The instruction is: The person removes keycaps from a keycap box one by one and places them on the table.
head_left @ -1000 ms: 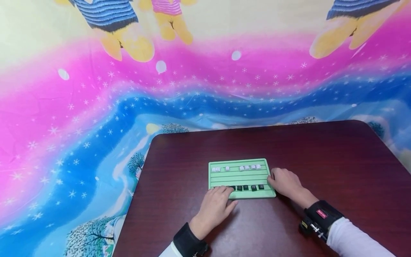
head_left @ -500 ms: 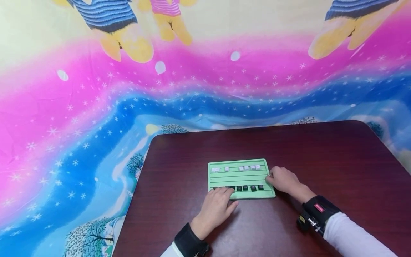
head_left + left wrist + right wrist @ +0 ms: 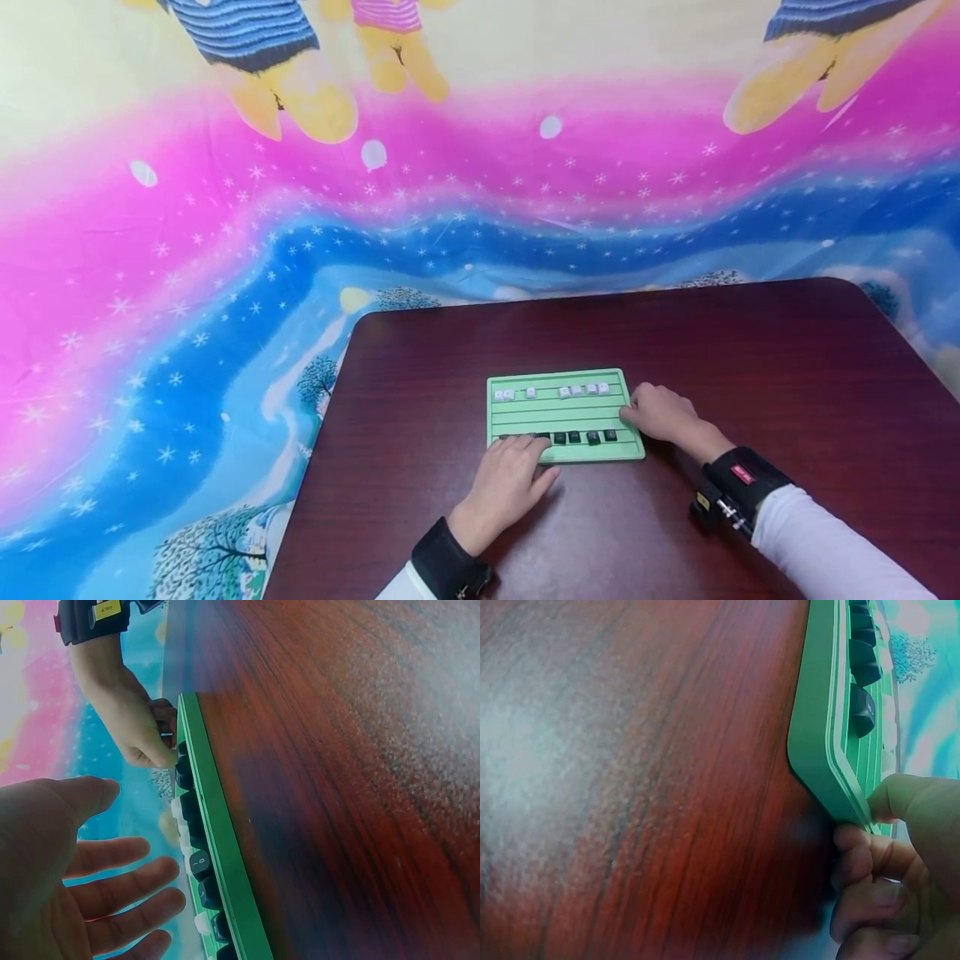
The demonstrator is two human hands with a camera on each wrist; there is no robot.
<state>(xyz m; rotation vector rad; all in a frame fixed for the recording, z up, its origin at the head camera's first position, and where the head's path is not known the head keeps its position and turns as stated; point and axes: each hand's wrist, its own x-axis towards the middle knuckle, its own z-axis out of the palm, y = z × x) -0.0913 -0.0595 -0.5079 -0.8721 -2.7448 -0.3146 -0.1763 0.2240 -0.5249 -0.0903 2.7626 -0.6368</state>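
A light green grooved board (image 3: pixel 558 413) lies flat on the table. White keycaps (image 3: pixel 531 392) stand along its far groove, and black keycaps (image 3: pixel 574 437) along its near one. My left hand (image 3: pixel 506 477) reaches over the board's near left corner, covering some black keycaps. In the left wrist view its fingers (image 3: pixel 127 896) are extended and loosely spread beside the keycaps; whether they touch any cannot be told. At the board's right edge, my right hand (image 3: pixel 662 413) pinches the rim between thumb and bent fingers, as the right wrist view also shows the thumb (image 3: pixel 900 796) on top.
The dark red-brown wooden table (image 3: pixel 720 350) extends around the board. Behind it hangs a printed cloth (image 3: pixel 480 175) in pink, blue and cream. Black straps with small cameras (image 3: pixel 742 492) are worn on both wrists.
My right hand has shifted slightly toward the far side along the board's right edge. My left hand has moved very slightly right. The keycaps keep their places.
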